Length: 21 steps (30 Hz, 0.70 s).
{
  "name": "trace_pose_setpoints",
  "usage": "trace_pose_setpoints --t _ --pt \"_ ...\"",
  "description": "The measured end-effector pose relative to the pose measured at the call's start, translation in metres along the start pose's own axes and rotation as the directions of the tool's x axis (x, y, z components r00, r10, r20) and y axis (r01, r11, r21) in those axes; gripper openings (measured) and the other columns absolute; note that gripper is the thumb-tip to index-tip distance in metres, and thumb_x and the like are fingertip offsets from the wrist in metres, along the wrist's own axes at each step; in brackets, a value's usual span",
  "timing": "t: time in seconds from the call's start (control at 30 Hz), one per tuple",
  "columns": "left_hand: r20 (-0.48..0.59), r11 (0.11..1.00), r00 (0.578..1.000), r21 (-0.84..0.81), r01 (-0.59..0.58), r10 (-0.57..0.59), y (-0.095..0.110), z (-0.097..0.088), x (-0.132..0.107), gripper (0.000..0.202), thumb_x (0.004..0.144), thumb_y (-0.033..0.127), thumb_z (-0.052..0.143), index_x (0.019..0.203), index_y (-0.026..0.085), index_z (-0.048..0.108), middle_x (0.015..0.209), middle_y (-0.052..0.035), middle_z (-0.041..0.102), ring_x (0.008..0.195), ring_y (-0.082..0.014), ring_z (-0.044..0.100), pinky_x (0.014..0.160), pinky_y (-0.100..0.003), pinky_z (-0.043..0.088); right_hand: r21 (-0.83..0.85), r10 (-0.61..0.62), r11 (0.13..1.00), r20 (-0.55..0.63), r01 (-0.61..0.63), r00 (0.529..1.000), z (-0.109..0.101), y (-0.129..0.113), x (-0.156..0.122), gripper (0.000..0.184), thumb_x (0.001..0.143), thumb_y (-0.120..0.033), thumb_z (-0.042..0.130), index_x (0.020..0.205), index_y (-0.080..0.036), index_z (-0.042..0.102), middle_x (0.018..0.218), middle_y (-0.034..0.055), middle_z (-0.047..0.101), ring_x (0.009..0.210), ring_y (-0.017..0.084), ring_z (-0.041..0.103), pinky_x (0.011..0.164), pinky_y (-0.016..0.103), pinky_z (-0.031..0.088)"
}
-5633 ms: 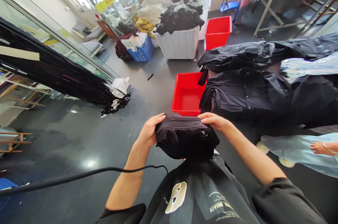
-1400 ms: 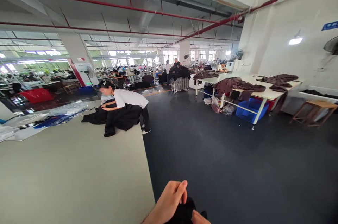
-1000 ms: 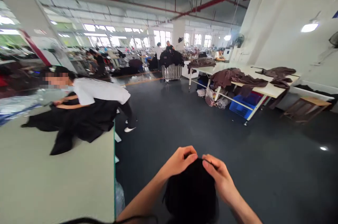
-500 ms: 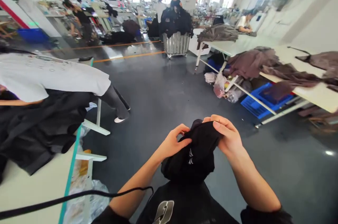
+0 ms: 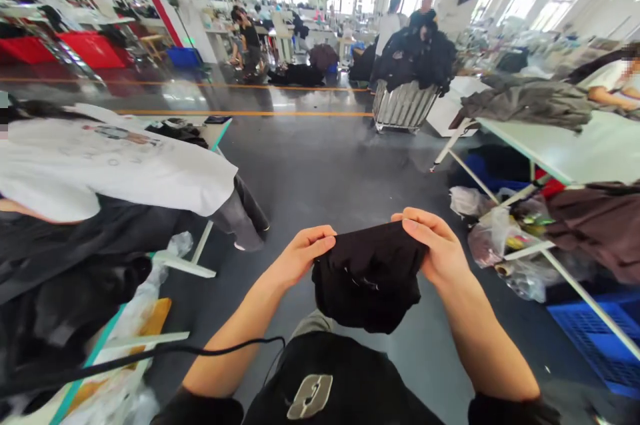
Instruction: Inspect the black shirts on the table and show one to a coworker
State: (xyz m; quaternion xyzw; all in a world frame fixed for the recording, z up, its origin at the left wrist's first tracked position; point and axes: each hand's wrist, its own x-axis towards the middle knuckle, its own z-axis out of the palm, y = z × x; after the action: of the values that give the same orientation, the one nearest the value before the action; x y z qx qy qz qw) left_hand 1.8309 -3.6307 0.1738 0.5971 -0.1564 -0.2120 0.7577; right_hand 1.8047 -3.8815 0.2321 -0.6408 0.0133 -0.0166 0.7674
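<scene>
A bunched black garment (image 5: 370, 278) hangs in front of my torso, its upper edge stretched between both hands. My left hand (image 5: 307, 253) pinches the left end of that edge between thumb and fingers. The right end is gripped by my right hand (image 5: 433, 241), thumb on the near side. Small white marks show on the middle of the cloth. The garment's exact kind cannot be made out. A black cord (image 5: 200, 350) runs from the left side towards my body.
To the left, a person in a white shirt (image 5: 165, 168) leans over a table with black garments (image 5: 75, 298). A loaded wire cart (image 5: 405, 107) stands ahead. Tables with brown cloth (image 5: 600, 225), plastic bags and a blue crate (image 5: 605, 331) are on the right. Grey floor (image 5: 320, 171) lies between.
My left hand has shifted left to the garment's edge, and the cloth is now spread wider between my hands. The view has turned left.
</scene>
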Motion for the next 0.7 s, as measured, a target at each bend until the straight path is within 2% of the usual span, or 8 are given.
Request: trace_pose_setpoints --t 0.13,0.23,0.33,0.43,0.5,0.57,0.63,0.7 --pt "0.108 0.991 0.992 -0.104 0.078 -0.067 0.032 -0.073 0.157 0.038 0.082 0.05 0.074 0.075 0.015 0.059 0.067 0.0021 0.049 0.06 -0.0092 0.043 0.058 -0.024 0.029 -0.119 -0.079 0.99 -0.036 0.074 0.996 -0.011 -0.009 0.161 0.037 0.075 -0.044 0.083 0.063 -0.021 0.057 0.069 0.0004 0.056 0.062 0.014 0.047 0.054 0.026 0.035" --pt "0.186 0.971 0.972 -0.162 0.175 -0.144 0.058 -0.118 0.279 0.037 0.079 0.048 0.076 0.075 0.015 0.059 0.065 0.0023 0.05 0.057 -0.0091 0.045 0.058 -0.024 0.031 -0.152 -0.067 0.987 -0.063 0.057 0.996 -0.019 -0.027 0.278 0.042 0.074 -0.047 0.084 0.06 -0.02 0.055 0.066 0.0003 0.054 0.059 0.013 0.044 0.051 0.025 0.031" --pt "0.194 0.957 0.966 -0.197 0.211 -0.173 0.074 -0.158 0.399 0.034 0.078 0.046 0.076 0.076 0.016 0.06 0.067 0.0014 0.052 0.058 -0.0103 0.049 0.06 -0.025 0.035 -0.099 -0.032 0.995 -0.129 0.019 0.991 -0.034 -0.033 0.399 0.043 0.066 -0.048 0.089 0.061 -0.02 0.058 0.066 0.0003 0.056 0.059 0.013 0.046 0.051 0.025 0.033" --pt "0.164 0.959 0.97 -0.191 0.21 -0.179 0.076 -0.204 0.521 0.036 0.076 0.048 0.078 0.077 0.016 0.061 0.069 0.0008 0.054 0.06 -0.011 0.05 0.06 -0.025 0.036 -0.019 0.0 1.0 -0.168 -0.003 0.986 -0.055 -0.018 0.53 0.036 0.065 -0.045 0.09 0.068 -0.021 0.063 0.071 0.0002 0.063 0.06 0.014 0.051 0.053 0.025 0.038" --pt "0.125 0.981 0.981 -0.104 0.163 -0.15 0.074 -0.239 0.605 0.039 0.078 0.051 0.076 0.078 0.016 0.061 0.068 0.0014 0.053 0.06 -0.0105 0.047 0.059 -0.024 0.034 0.026 0.017 1.0 -0.153 -0.013 0.988 -0.068 -0.004 0.623 0.035 0.066 -0.044 0.09 0.069 -0.022 0.063 0.071 -0.0004 0.064 0.06 0.014 0.053 0.054 0.026 0.04" --pt "0.086 0.995 0.993 0.068 0.074 -0.079 0.074 -0.274 0.687 0.04 0.083 0.054 0.07 0.079 0.015 0.061 0.068 0.0023 0.05 0.062 -0.0101 0.044 0.059 -0.023 0.032 0.071 0.051 0.997 -0.119 -0.043 0.992 -0.077 0.004 0.721 0.037 0.063 -0.044 0.091 0.068 -0.021 0.062 0.071 -0.0002 0.064 0.06 0.014 0.053 0.054 0.026 0.04" --pt "0.032 0.975 0.999 0.22 0.003 -0.01 0.081 -0.307 0.766 0.043 0.089 0.056 0.063 0.078 0.015 0.06 0.068 0.0031 0.047 0.063 -0.01 0.041 0.059 -0.023 0.03 0.105 0.103 0.99 -0.058 -0.096 0.993 -0.079 0.004 0.821 0.042 0.061 -0.047 0.092 0.068 -0.02 0.061 0.069 -0.0003 0.062 0.059 0.013 0.051 0.053 0.026 0.039" --pt "-0.056 0.955 0.998 0.295 -0.019 0.038 0.092 -0.339 0.839 0.045 0.093 0.058 0.057 0.078 0.015 0.058 0.069 0.003 0.046 0.065 -0.0106 0.039 0.06 -0.023 0.031 0.11 0.142 0.983 0.045 -0.146 0.989 -0.074 -0.003 0.918 0.045 0.062 -0.049 0.091 0.067 -0.019 0.058 0.066 -0.0015 0.058 0.057 0.011 0.047 0.051 0.024 0.035"
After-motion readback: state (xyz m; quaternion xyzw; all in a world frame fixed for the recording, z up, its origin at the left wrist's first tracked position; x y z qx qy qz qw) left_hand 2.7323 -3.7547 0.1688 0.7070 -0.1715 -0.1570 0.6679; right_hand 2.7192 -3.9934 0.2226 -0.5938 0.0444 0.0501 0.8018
